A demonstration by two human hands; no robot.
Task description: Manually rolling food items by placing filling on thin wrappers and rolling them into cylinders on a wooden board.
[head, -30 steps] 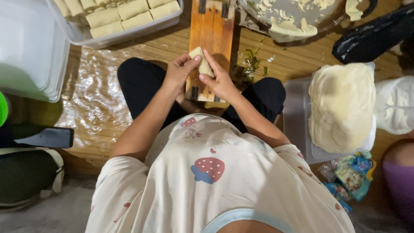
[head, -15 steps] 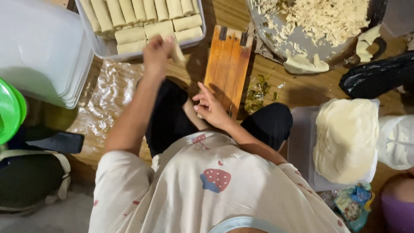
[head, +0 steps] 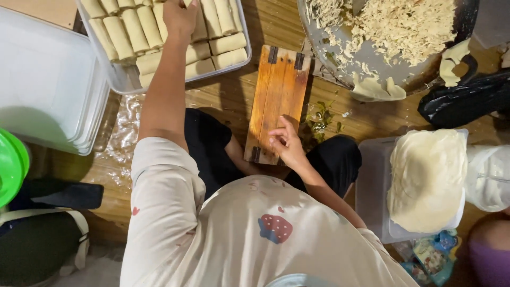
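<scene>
From the head view you have one clear plastic tray [head: 241, 68] of pale rolled wrappers [head: 159, 37] laid in rows; more than a dozen show, and the tray runs off the top edge, so the full count cannot be told. One wooden board [head: 279, 101] lies in front of your knees, one wide metal pan [head: 366, 64] of shredded filling [head: 409, 26] sits at the upper right, and one stack of round flat wrappers [head: 425, 178] rests on a clear container at the right. One stack of empty clear tubs [head: 48, 90] stands at the left.

Your left hand [head: 179, 18] is stretched far forward, arm nearly straight, palm down on the rolls in the tray's middle rows; its fingers run out of the picture, so you cannot tell whether they are clasping a roll or lying flat. Your right hand [head: 287, 146] stays close to your lap, fingers loosely curled and holding nothing, its tips resting on the near end of the board.

The rolls are smooth, cream-coloured cylinders, packed side by side and touching.
</scene>
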